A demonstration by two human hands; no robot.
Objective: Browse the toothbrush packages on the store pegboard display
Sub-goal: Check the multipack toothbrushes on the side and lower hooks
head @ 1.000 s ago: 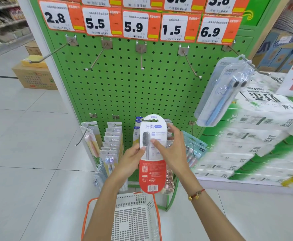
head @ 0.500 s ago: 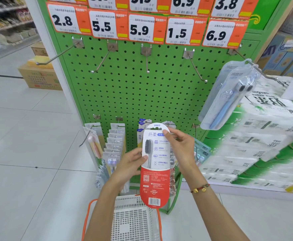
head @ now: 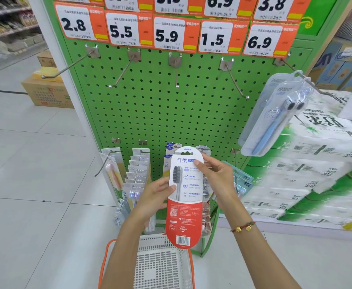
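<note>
Both hands hold one pack (head: 184, 197) upright before the pegboard's (head: 160, 113) lower edge: my left hand (head: 154, 198) grips its side, my right hand (head: 214, 176) pinches the top. If either loosens, I judge it drops into the basket (head: 160, 265) below.

A white-and-red Colgate toothbrush package (head: 184, 197) stands upright at lower centre of the frame, its printed back showing a grey brush head, a QR code and a barcode. Behind it, low on the green pegboard (head: 160, 105), rows of toothbrush packages (head: 137, 174) hang from hooks. At the right, a clear pack of blue toothbrushes (head: 275, 115) hangs tilted from an upper hook.
</note>
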